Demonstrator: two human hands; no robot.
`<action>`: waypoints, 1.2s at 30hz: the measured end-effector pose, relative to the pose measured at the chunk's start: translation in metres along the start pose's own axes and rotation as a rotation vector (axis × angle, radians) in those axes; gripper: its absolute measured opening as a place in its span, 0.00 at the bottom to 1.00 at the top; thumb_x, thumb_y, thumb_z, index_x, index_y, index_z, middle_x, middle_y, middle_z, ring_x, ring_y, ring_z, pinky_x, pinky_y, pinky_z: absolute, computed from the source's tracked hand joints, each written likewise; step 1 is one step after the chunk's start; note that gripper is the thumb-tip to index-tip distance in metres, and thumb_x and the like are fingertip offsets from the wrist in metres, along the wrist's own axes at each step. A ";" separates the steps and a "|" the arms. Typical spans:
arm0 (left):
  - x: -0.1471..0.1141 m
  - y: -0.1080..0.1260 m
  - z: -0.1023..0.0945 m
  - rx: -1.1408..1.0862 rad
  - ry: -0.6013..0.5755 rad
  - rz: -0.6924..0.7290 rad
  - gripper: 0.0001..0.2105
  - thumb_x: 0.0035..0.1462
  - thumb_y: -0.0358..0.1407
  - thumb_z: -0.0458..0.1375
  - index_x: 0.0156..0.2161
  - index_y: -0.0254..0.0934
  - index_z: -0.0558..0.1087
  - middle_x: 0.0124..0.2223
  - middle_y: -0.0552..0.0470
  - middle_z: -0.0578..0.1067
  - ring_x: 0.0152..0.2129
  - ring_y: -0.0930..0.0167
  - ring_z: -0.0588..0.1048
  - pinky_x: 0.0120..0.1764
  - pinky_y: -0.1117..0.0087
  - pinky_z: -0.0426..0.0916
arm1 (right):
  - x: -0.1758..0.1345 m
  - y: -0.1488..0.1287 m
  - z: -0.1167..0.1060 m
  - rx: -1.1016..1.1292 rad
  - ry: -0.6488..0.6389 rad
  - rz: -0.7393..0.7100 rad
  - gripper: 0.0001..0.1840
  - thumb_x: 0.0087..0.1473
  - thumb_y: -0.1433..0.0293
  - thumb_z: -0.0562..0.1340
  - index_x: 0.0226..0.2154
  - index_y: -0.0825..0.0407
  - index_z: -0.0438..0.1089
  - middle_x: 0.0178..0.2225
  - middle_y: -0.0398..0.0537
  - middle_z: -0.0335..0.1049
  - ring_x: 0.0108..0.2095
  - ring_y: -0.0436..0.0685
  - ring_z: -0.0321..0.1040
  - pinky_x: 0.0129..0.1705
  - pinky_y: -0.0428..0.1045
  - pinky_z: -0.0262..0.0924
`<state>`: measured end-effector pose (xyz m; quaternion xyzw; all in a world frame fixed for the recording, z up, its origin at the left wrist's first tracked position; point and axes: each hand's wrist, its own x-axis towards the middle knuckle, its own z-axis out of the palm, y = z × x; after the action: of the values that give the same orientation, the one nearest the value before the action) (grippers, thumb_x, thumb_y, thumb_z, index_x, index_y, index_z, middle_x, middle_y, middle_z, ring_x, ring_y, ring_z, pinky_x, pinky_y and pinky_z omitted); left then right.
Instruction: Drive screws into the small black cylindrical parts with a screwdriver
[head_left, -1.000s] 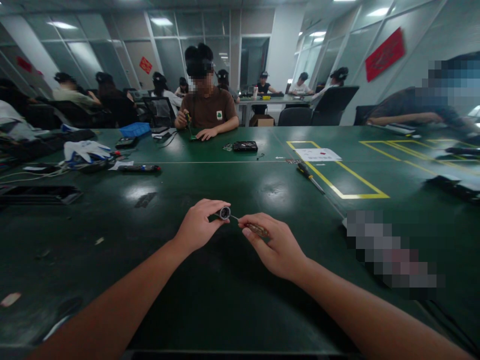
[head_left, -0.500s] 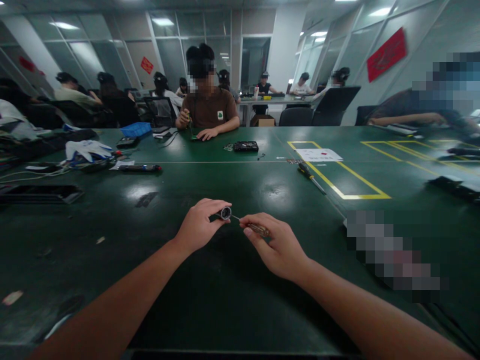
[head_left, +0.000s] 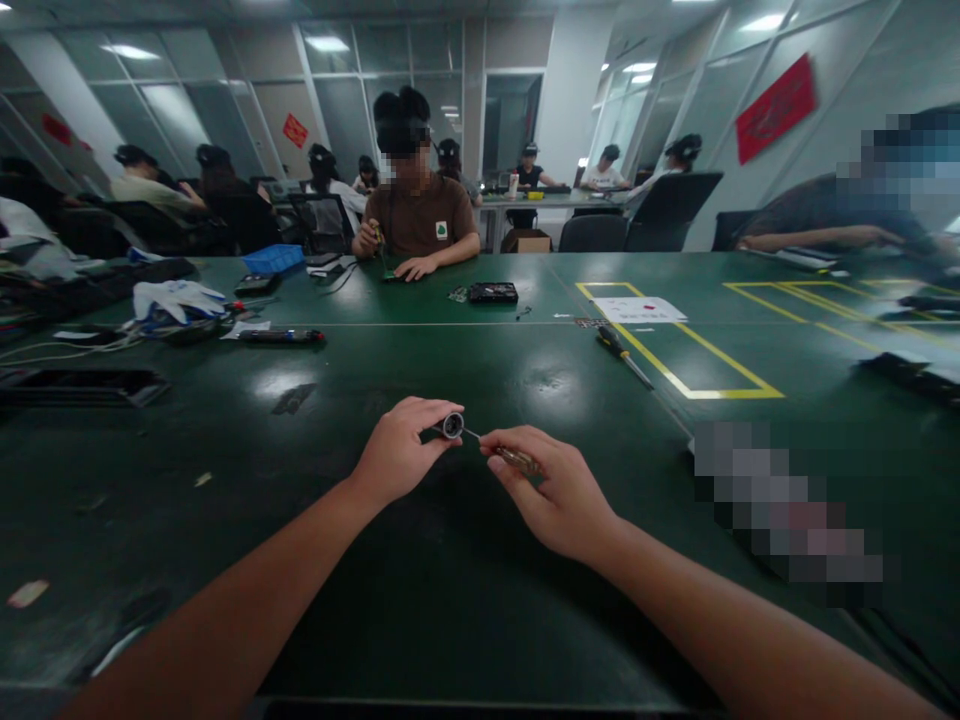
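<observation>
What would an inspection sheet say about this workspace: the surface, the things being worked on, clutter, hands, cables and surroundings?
Surface: green tabletop, shiny, with yellow outlines and small scraps.
Job's things: round part with an open end; slim tool with a brownish handle.
Clutter: white-and-blue gloves, blue bin, screwdriver, pixelated item.
Hands: left hand grips the round part; right hand holds the slim tool pointing towards it; contact unclear.
Cables: pale cables at left; dark cord at lower right.
Surroundings: person in brown shirt opposite; other people seated behind.
</observation>
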<state>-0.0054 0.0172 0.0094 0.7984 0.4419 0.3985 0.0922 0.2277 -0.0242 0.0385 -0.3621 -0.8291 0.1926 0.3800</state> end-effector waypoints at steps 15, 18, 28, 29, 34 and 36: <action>0.000 -0.001 0.000 0.005 -0.003 -0.002 0.15 0.58 0.32 0.67 0.50 0.42 0.79 0.49 0.49 0.82 0.47 0.63 0.78 0.51 0.57 0.73 | -0.001 -0.001 0.000 0.023 0.027 0.017 0.11 0.65 0.71 0.59 0.48 0.47 0.74 0.43 0.49 0.79 0.43 0.57 0.77 0.46 0.53 0.71; 0.000 0.001 0.000 0.005 -0.004 0.001 0.15 0.57 0.32 0.67 0.50 0.42 0.79 0.49 0.50 0.82 0.46 0.63 0.78 0.51 0.57 0.73 | 0.000 -0.001 0.000 0.019 0.014 0.014 0.12 0.65 0.71 0.59 0.48 0.47 0.73 0.44 0.50 0.79 0.43 0.58 0.77 0.45 0.54 0.71; 0.000 0.000 -0.001 0.020 -0.008 -0.012 0.16 0.57 0.32 0.67 0.51 0.42 0.79 0.49 0.50 0.82 0.47 0.63 0.78 0.51 0.56 0.73 | 0.000 -0.003 -0.002 0.030 0.027 0.018 0.10 0.65 0.71 0.59 0.46 0.49 0.74 0.42 0.49 0.78 0.42 0.57 0.77 0.45 0.53 0.70; 0.000 0.000 -0.001 0.021 -0.010 -0.014 0.16 0.57 0.32 0.67 0.51 0.42 0.79 0.50 0.50 0.82 0.47 0.63 0.78 0.51 0.57 0.73 | 0.000 -0.002 -0.001 0.027 0.022 0.018 0.10 0.65 0.71 0.59 0.46 0.48 0.74 0.42 0.49 0.78 0.42 0.57 0.77 0.45 0.53 0.70; 0.000 0.001 -0.001 0.024 -0.012 -0.009 0.16 0.57 0.32 0.68 0.51 0.41 0.78 0.50 0.49 0.82 0.47 0.63 0.78 0.51 0.57 0.72 | 0.000 -0.001 -0.001 0.016 0.014 0.026 0.10 0.65 0.71 0.59 0.46 0.49 0.74 0.42 0.49 0.79 0.42 0.57 0.76 0.44 0.52 0.70; 0.000 0.001 -0.001 0.022 -0.012 -0.012 0.17 0.57 0.31 0.68 0.51 0.40 0.78 0.50 0.50 0.82 0.47 0.63 0.78 0.51 0.57 0.72 | 0.000 -0.001 0.000 0.021 0.022 0.029 0.11 0.65 0.71 0.59 0.46 0.49 0.75 0.42 0.49 0.78 0.42 0.57 0.76 0.44 0.52 0.70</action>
<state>-0.0057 0.0164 0.0109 0.7990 0.4505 0.3884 0.0885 0.2275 -0.0251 0.0396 -0.3719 -0.8174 0.2028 0.3903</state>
